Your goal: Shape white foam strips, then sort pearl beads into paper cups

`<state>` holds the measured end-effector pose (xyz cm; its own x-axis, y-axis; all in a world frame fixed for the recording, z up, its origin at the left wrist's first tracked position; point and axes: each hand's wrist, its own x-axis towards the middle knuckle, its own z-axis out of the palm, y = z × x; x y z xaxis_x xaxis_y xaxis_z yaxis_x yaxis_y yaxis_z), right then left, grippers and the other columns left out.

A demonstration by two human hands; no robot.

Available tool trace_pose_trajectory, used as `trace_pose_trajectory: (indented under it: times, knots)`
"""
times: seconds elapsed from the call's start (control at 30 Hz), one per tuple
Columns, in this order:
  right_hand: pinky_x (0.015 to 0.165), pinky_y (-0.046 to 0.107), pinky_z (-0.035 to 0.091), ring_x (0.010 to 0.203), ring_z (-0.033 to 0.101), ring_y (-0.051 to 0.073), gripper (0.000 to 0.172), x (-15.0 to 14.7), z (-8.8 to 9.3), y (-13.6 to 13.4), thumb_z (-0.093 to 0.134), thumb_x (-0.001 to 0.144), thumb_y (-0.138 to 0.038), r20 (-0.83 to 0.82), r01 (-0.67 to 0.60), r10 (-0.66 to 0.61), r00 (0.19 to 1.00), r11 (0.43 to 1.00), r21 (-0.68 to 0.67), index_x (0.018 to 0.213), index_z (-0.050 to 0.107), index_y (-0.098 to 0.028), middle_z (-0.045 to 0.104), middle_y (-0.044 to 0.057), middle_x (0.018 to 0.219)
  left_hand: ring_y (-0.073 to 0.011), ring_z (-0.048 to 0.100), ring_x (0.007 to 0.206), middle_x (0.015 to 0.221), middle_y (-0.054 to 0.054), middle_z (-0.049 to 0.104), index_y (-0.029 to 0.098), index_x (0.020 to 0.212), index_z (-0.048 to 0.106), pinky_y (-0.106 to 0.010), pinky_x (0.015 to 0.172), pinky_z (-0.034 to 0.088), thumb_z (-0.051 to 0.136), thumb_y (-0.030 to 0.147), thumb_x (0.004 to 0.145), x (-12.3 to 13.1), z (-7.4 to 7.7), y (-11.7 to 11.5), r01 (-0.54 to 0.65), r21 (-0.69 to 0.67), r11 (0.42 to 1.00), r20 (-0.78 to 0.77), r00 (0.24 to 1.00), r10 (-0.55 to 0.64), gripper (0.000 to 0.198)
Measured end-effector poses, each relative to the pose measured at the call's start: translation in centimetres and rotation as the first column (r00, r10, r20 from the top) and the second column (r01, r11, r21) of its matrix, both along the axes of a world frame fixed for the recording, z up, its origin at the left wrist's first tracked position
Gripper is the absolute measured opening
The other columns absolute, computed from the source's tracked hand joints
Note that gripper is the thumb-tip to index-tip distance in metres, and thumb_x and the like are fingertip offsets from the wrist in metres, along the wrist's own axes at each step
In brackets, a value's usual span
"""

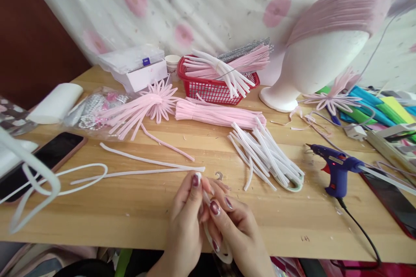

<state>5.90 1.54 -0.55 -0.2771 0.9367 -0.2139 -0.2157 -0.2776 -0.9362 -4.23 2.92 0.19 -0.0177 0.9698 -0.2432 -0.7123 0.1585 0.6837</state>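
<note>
My left hand (186, 223) and my right hand (238, 227) meet at the table's front edge. Between them they pinch a white pipe cleaner (207, 233), which bends into a loop below the fingers. Fingertips cover much of it. Just beyond my hands lie loose white pipe cleaners (146, 159) that come together at one end. To the right is a pile of white pipe cleaners (268, 156), some of them bent over. A tied bundle of pink pipe cleaners (217, 114) lies behind, beside a looped pink pipe-cleaner piece (147, 104).
A blue glue gun (339, 166) stands at right, its cable running over the front edge. Behind are a red basket (214, 91), a white box (143, 75) and a foam head (312, 60). Phones (48, 156) lie at both sides; large white loops (53, 184) rise at left.
</note>
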Motion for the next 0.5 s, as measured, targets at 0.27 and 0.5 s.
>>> trace_pose_trajectory:
  times: [0.27, 0.5]
  knots:
    - [0.084, 0.028, 0.043, 0.096, 0.056, 0.021, 0.045, 1.5, -0.5, 0.0, 0.052, 0.096, -0.053, 0.251, -0.111, 0.027, 0.967, 0.94, 0.324, 0.067, 0.066, -0.022, 0.061, 0.005, 0.085, -0.0043, 0.035, 0.042, 0.054, 0.008, 0.037, 0.015, 0.074, 0.058, -0.015, 0.046, 0.04, 0.032, 0.024, 0.105, -3.3, 2.2, 3.0, -0.16, 0.012, 0.987, 0.491, 0.861, 0.133, 0.041]
    - [0.077, 0.026, 0.044, 0.08, 0.06, 0.017, 0.031, 1.2, -1.0, -0.5, 0.053, 0.098, -0.044, 0.222, -0.065, 0.001, 0.975, 0.957, 0.282, 0.084, 0.075, -0.028, 0.067, 0.002, 0.084, -0.0051, 0.017, 0.04, 0.054, 0.01, 0.02, 0.015, 0.072, 0.053, -0.015, 0.036, 0.022, 0.01, 0.024, 0.106, -4.0, 2.8, 3.5, -0.124, 0.007, 0.992, 0.652, 0.753, 0.09, 0.056]
